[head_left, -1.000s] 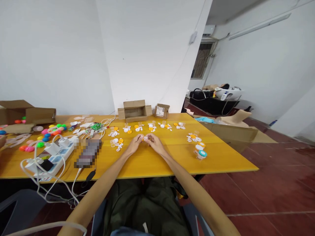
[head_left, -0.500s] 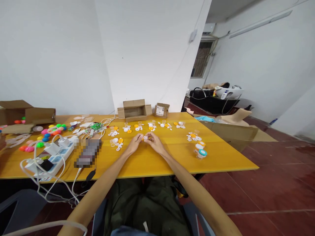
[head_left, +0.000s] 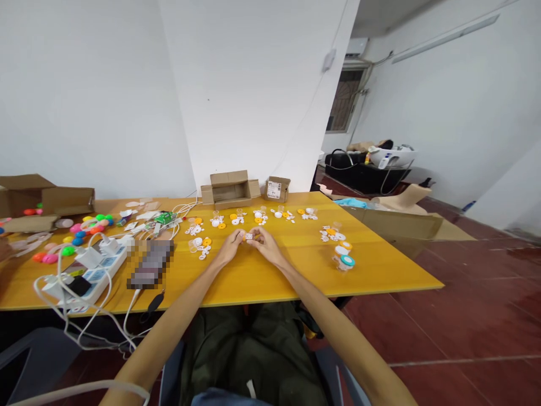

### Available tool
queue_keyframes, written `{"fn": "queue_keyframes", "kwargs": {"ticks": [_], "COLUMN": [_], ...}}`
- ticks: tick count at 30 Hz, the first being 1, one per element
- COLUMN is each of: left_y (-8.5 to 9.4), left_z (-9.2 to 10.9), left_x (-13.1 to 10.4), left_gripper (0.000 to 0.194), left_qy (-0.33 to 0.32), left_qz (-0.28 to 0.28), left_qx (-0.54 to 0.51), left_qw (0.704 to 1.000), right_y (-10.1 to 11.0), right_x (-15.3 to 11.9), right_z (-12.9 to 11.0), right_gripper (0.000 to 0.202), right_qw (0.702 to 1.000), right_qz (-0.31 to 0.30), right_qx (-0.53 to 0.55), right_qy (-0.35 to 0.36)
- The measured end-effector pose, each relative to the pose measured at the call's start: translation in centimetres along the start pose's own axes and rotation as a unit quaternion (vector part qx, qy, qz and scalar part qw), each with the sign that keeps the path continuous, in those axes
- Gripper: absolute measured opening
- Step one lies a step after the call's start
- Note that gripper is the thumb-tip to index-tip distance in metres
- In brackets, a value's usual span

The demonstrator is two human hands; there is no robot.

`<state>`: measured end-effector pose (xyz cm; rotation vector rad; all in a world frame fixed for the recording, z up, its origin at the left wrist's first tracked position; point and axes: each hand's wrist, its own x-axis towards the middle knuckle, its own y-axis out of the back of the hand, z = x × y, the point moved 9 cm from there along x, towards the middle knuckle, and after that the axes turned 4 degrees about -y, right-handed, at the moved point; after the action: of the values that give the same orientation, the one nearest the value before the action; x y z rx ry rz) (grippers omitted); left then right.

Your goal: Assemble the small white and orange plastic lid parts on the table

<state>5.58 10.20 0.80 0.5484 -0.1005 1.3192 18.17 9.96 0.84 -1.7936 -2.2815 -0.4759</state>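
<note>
My left hand (head_left: 230, 246) and my right hand (head_left: 265, 246) meet over the middle of the yellow table (head_left: 262, 282). Between their fingertips is a small white and orange piece (head_left: 248, 237), pinched from both sides; its details are too small to tell. Small groups of white discs, yellow-orange rings and clear cups lie in an arc beyond my hands. One such group (head_left: 202, 247) is just left of my left hand. At the right, a clear cup with a teal ring (head_left: 347, 261) stands near white discs (head_left: 341, 250).
Two open cardboard boxes, one larger (head_left: 230, 192) and one small (head_left: 276, 189), stand at the back. On the left are a power strip (head_left: 101, 273) with tangled cables, a blurred-out phone (head_left: 151, 264), coloured balls (head_left: 78, 234) and a cardboard box (head_left: 67, 197). Part of another person's hand shows at the left edge.
The view has shifted very slightly. My hands remain together around the small piece, which appears turned a little between the fingertips.
</note>
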Motion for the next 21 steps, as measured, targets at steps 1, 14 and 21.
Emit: {"fn": "queue_keyframes", "kwargs": {"ticks": [1, 14, 21], "left_y": [0.0, 0.6, 0.9], "left_z": [0.0, -0.2, -0.8], "left_x": [0.0, -0.2, 0.0], "left_gripper": [0.040, 0.033, 0.027], "left_qy": [0.002, 0.027, 0.018], "left_qz": [0.000, 0.032, 0.065], "left_qx": [0.000, -0.022, -0.052], "left_qw": [1.000, 0.999, 0.996], "right_y": [0.1, 2.0, 5.0], "right_x": [0.0, -0.6, -0.8], "right_z": [-0.2, -1.3, -0.7], "right_gripper": [0.028, 0.026, 0.019], "right_qw": [1.000, 0.993, 0.943], "right_qz": [0.003, 0.092, 0.210], "right_qx": [-0.003, -0.065, -0.259], "right_qy": [0.007, 0.021, 0.013]}}
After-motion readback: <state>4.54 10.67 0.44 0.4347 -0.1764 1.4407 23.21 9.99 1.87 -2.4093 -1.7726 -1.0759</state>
